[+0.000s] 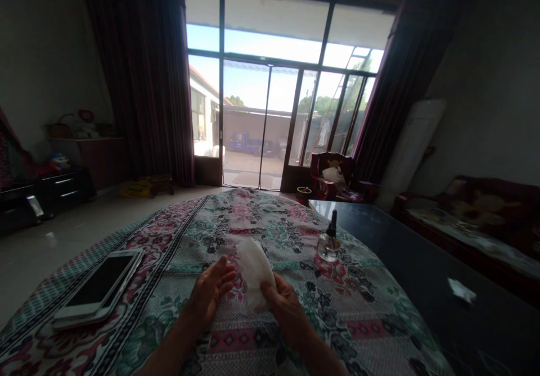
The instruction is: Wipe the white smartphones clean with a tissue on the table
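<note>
Pinched in my right hand (287, 304) by its near right edge, the tissue (254, 268) should handle light and soft, my left hand (211, 290) empty, uncurled.

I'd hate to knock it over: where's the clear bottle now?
In the head view, the clear bottle stands right of centre on the patterned cloth, beyond and to the right of the right hand.

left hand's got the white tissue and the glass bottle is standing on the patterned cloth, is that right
Not quite: in the head view, the right hand has the white tissue, not the left hand. The glass bottle is standing on the patterned cloth, as you say.
</note>
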`<state>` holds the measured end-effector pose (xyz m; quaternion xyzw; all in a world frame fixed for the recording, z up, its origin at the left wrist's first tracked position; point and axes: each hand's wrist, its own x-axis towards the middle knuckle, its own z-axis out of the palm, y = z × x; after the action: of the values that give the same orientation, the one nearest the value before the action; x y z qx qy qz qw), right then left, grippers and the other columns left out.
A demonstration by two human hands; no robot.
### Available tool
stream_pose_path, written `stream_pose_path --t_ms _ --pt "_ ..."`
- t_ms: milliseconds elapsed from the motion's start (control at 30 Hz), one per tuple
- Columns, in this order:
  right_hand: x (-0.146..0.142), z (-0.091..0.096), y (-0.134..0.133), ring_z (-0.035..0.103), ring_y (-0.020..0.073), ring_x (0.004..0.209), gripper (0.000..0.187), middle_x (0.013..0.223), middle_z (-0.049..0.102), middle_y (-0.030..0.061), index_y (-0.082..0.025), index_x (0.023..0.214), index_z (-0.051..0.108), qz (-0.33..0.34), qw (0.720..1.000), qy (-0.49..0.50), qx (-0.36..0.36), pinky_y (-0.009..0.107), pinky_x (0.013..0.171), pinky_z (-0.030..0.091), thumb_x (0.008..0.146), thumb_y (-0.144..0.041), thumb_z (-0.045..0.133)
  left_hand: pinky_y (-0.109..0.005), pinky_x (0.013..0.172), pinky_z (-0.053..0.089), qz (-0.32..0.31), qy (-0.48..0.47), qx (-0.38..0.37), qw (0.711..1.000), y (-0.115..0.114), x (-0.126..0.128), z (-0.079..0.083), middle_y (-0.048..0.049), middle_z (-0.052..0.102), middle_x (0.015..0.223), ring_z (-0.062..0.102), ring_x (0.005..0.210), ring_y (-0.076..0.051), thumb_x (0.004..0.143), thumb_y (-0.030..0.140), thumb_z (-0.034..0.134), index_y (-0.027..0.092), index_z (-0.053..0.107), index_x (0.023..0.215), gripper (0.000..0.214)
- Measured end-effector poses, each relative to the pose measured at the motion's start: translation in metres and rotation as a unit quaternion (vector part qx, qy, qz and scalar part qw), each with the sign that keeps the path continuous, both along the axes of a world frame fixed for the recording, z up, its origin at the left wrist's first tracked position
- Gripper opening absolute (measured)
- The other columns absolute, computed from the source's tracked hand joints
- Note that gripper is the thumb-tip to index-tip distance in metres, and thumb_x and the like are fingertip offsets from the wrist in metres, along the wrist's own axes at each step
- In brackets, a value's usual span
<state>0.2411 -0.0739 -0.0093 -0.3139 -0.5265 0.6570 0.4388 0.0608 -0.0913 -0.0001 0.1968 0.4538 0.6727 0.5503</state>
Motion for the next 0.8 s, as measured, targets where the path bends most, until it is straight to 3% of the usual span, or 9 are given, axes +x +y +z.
stream_pose_path --t_ms 100,167,333,533,667,800 --pt "-0.001 0.001 -0.001 0.052 0.0136 0.064 0.039 0.077 0.063 0.0008 -0.018 0.097 0.066 0.0 1.0 0.009 0.014 0.026 0.061 0.043 0.076 -0.051 0.068 -0.025 0.064 0.055 -0.156 -0.026 0.04 0.987 -0.006 0.016 0.001 -0.0116 0.072 0.093 0.07 0.079 -0.02 0.068 0.046 0.081 0.013 0.065 0.097 0.047" --pt "-0.001 0.001 -0.003 0.053 0.0144 0.066 0.037 0.076 0.063 0.0006 -0.017 0.095 0.066 0.022 1.0 0.005 0.018 0.026 0.063 0.043 0.076 -0.049 0.069 -0.029 0.068 0.055 -0.197 -0.046 0.055 0.978 -0.007 0.025 -0.001 -0.0118 0.073 0.087 0.071 0.081 -0.024 0.067 0.045 0.082 0.012 0.065 0.096 0.048" --pt "-0.003 -0.002 -0.006 0.055 0.0151 0.066 0.036 0.075 0.064 0.0013 -0.015 0.091 0.068 0.069 0.997 -0.021 -0.003 0.025 0.061 0.043 0.073 -0.046 0.071 -0.03 0.066 0.055 -0.112 -0.08 0.024 0.99 0.0 0.025 -0.009 -0.005 0.073 0.07 0.071 0.072 -0.023 0.066 0.03 0.082 0.015 0.065 0.085 0.03" --pt "-0.011 -0.01 -0.006 0.062 0.0198 0.075 0.047 0.088 0.07 0.004 -0.018 0.107 0.064 0.034 0.998 -0.045 -0.005 0.029 0.066 0.048 0.065 -0.036 0.075 -0.03 0.062 0.054 -0.085 -0.091 0.004 0.992 0.001 0.022 -0.009 -0.0036 0.073 0.069 0.07 0.067 -0.023 0.072 0.028 0.077 0.019 0.066 0.08 0.016" --pt "-0.012 -0.013 -0.007 0.06 0.0191 0.071 0.04 0.08 0.069 0.0023 -0.016 0.1 0.065 0.003 0.994 -0.112 0.017 0.025 0.058 0.046 0.06 -0.022 0.069 -0.03 0.063 0.054 -0.086 -0.099 0.01 0.991 -0.001 0.025 -0.001 -0.0039 0.073 0.067 0.07 0.068 -0.024 0.072 0.023 0.075 0.018 0.067 0.081 0.013" --pt "-0.006 -0.003 -0.01 0.051 0.013 0.062 0.037 0.072 0.063 -0.0022 -0.017 0.096 0.065 0.035 0.99 -0.132 0.035 0.02 0.051 0.038 0.059 -0.015 0.062 -0.029 0.065 0.055 -0.066 -0.106 -0.007 0.992 0.0 0.023 0.0 -0.0034 0.072 0.067 0.071 0.069 -0.022 0.076 0.022 0.071 0.016 0.067 0.083 0.011"
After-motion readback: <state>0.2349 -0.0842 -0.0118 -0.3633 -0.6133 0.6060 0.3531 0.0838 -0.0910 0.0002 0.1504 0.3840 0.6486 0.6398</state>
